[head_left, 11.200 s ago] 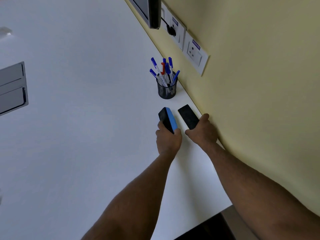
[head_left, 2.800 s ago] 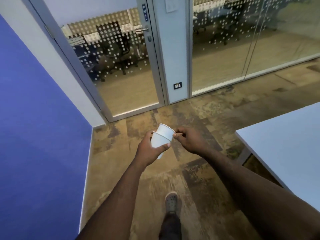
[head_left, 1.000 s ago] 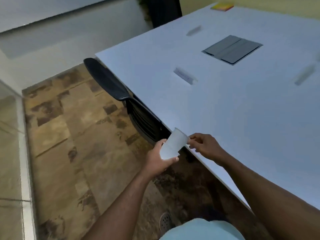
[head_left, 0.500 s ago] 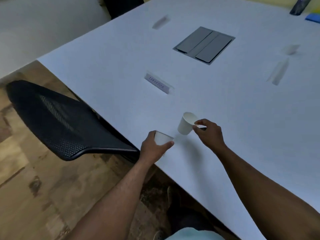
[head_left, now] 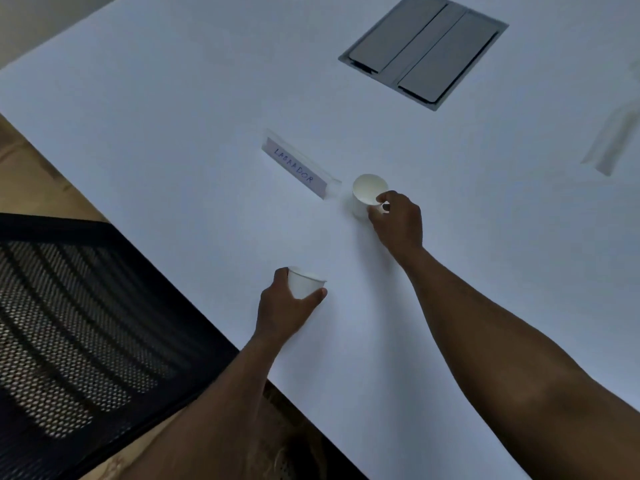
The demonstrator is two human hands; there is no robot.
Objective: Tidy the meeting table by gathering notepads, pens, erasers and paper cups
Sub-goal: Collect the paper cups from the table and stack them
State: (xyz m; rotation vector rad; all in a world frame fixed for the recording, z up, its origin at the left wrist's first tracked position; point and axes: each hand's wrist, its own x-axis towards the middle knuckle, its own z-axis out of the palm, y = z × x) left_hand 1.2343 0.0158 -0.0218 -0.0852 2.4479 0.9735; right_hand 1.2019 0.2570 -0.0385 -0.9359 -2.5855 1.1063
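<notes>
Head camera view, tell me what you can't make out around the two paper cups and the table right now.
- Cup in the left hand: the cup shows only its side, inside hidden; fingers cover its base.
- Cup at the right hand: the cup has its near wall behind the fingers; whether it rests on the table is unclear.
- Pale object at the right edge: blurred, cut off.
- Name plate: lettering too small to be sure.

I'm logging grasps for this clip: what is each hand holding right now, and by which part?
The left hand grips a paper cup around its side wall. The right hand pinches a second paper cup at its rim.
</notes>
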